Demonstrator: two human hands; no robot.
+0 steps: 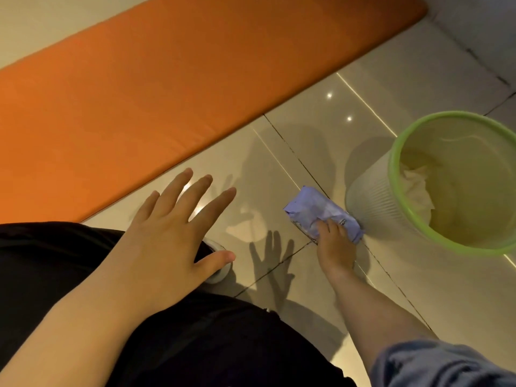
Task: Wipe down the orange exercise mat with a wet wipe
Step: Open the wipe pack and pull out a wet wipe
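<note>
The orange exercise mat [173, 79] lies flat on the tiled floor, running from the lower left to the upper right. A purple pack of wet wipes [310, 210] lies on the floor beside a bin. My right hand [333, 244] reaches down onto the pack's near end, fingers curled on it. My left hand [173, 233] hovers above the floor near the mat's front edge, fingers spread and straight, holding nothing.
A bin with a green rim [396, 152] and pale ribbed wall stands at the right, touching the pack, with crumpled white tissue inside. My dark-clothed legs fill the lower left. A white shoe tip [220, 272] shows under my left hand. Glossy floor tiles lie between mat and bin.
</note>
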